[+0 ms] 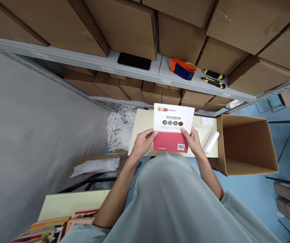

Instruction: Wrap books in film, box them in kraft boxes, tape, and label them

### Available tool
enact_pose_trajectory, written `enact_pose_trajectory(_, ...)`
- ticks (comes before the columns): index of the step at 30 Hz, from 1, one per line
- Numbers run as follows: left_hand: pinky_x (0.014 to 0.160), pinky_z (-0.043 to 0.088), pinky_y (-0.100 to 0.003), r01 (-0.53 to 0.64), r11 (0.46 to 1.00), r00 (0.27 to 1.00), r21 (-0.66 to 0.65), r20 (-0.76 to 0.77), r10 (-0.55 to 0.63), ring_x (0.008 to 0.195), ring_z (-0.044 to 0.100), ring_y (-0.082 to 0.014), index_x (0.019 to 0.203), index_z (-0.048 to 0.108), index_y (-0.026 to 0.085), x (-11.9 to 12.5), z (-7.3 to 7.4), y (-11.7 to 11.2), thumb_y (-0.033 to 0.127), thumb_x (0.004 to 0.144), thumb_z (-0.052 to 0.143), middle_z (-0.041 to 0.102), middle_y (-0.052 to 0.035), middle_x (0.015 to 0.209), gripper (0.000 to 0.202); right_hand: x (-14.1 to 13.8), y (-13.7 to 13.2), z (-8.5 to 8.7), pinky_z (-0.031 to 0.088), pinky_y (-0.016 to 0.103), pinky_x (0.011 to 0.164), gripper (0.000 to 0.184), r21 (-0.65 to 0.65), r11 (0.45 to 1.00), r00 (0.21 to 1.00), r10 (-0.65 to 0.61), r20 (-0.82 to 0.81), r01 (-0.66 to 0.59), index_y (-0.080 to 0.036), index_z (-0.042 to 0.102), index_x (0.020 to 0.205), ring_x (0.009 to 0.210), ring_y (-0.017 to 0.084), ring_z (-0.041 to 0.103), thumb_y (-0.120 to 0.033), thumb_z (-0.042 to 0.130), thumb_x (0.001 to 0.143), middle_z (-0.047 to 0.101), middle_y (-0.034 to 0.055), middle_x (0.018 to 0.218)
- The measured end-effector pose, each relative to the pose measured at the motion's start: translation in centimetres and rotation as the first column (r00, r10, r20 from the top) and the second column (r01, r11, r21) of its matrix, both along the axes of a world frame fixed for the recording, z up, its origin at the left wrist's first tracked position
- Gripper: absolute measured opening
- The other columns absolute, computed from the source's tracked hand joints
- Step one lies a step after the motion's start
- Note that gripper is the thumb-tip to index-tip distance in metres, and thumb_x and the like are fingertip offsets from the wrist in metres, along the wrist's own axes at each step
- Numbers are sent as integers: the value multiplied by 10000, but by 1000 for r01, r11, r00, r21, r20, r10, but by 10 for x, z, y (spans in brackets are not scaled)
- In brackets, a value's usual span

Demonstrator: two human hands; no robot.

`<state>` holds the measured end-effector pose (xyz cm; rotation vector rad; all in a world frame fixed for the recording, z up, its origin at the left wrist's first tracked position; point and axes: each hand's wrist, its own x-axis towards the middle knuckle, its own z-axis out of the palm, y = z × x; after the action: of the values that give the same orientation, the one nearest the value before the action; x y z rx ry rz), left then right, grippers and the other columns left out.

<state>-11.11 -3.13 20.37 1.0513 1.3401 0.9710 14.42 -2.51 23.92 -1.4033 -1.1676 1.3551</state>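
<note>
A grey shelf (137, 75) loaded with cardboard boxes (132, 28) spans the space beyond and above the pale table (142, 125), the largest thing after it. An open carton (247, 126) adjoins the table's right end, its mouth facing the wearer, and a heap of white paper strips (122, 128) lies just beside the table's left end. Over the middle of the table is the book (174, 126), white above and red below, its barcoded cover turned up toward the wearer. The left hand (143, 143) grips its left edge, thumb on the cover; the right hand (193, 140) grasps its right edge, thumb likewise on top, so both sets of fingers are closed around the book. A white roll (212, 141) lies on the table near the carton. On the shelf beyond the table sit an orange-and-blue tape dispenser (183, 70), a black phone (134, 61) and yellow-and-black cutters (213, 78).
</note>
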Motion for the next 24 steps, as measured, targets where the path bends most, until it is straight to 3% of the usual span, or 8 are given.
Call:
enact_pose_trajectory(5, 908, 679, -424, -104, 995, 994, -8, 33, 104, 955, 801, -324, 955, 905, 214, 20, 12, -9, 725, 794, 936, 870, -82, 957, 536, 17, 9, -18, 684, 494, 1008, 610, -30, 999, 999, -30, 9, 31, -228, 781, 1206, 1200, 369, 801, -787, 746, 965, 859, 135, 1306)
enact_pose_trajectory(10, 920, 693, -440, -248, 968, 968, 30, -24, 249, 1015, 806, -339, 1011, 928, 196, 40, 17, -8, 637, 849, 922, 875, -64, 954, 470, 21, 5, -26, 591, 534, 1214, 616, 142, 974, 950, -207, 234, 177, -252, 722, 1410, 1518, 345, 627, -707, 730, 994, 688, 172, 1596)
enact_pose_trajectory(13, 963, 691, -446, -273, 955, 952, 117, -107, 286, 1041, 820, -329, 1078, 937, 210, 60, 23, -12, 588, 927, 868, 893, -66, 1088, 412, 7, -8, -22, 642, 520, 1143, 574, 56, 997, 990, -67, 127, 61, -262, 729, 1423, 1412, 334, 719, -677, 712, 1026, 739, 172, 1535)
enact_pose_trajectory(16, 1061, 676, -482, -224, 944, 946, 243, -178, 271, 1113, 834, -330, 1126, 938, 262, 83, 25, -21, 557, 982, 814, 886, -78, 1223, 351, -15, -23, -17, 694, 474, 1053, 649, -20, 1000, 999, 17, -34, -18, -277, 710, 1480, 1363, 331, 762, -675, 795, 974, 757, 152, 1536)
enact_pose_trajectory(19, 1139, 643, -539, -94, 942, 960, 323, -222, 172, 1183, 829, -349, 1149, 931, 297, 100, 20, -31, 531, 987, 814, 875, -104, 1276, 308, -28, -30, -16, 712, 435, 1002, 696, -35, 997, 995, -73, -72, 70, -259, 725, 1454, 1321, 328, 786, -686, 854, 920, 787, 137, 1491)
enact_pose_trajectory(22, 1180, 611, -580, 72, 937, 969, 342, -246, 15, 1239, 808, -363, 1167, 920, 303, 102, 13, -36, 521, 991, 812, 847, -128, 1363, 300, -23, -25, -16, 703, 458, 1040, 622, -46, 989, 985, -141, -95, 137, -230, 783, 1275, 1202, 329, 825, -758, 780, 948, 863, 124, 1301)
enact_pose_trajectory(24, 1227, 577, -592, 97, 934, 961, 343, -277, 2, 1298, 777, -367, 1205, 905, 305, 90, 11, -30, 534, 993, 807, 827, -132, 1413, 327, -13, -19, -14, 692, 484, 1073, 622, -51, 991, 984, -128, -122, 123, -232, 794, 1215, 1181, 340, 830, -793, 756, 950, 879, 111, 1244)
